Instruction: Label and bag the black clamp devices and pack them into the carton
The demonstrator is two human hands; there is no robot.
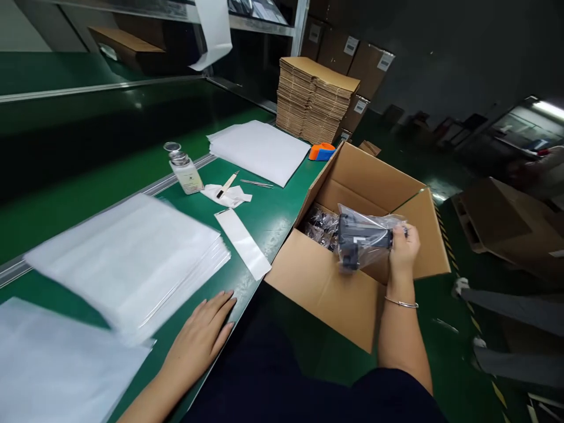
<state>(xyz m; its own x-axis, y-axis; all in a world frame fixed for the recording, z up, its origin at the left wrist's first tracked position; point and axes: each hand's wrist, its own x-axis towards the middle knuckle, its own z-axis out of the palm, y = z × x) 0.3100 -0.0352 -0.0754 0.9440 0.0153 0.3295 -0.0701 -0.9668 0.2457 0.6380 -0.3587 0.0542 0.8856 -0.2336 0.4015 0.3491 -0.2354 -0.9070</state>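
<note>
My right hand [403,249] is closed around the narrow end of a black plastic part in a clear bag [363,238]; its exact kind I cannot make out. The bagged part is held over an open cardboard box [321,273], whose flaps are spread outward. Inside the box lie several other clear-bagged items [322,226]. My left hand [203,329] rests flat on the green table [247,288] near its edge, fingers stretched out and nothing in them. Just beyond it lies a white paper strip [243,242], and to its left is a stack of white plastic sheets [132,258].
A white bottle [185,173], a knife [228,184] on a tissue and tweezers [257,184] lie at mid-table. Behind are more white sheets [259,150], an orange and blue tape roll [321,151] and stacked flat cardboard [315,100]. Another person's legs [515,308] show at right.
</note>
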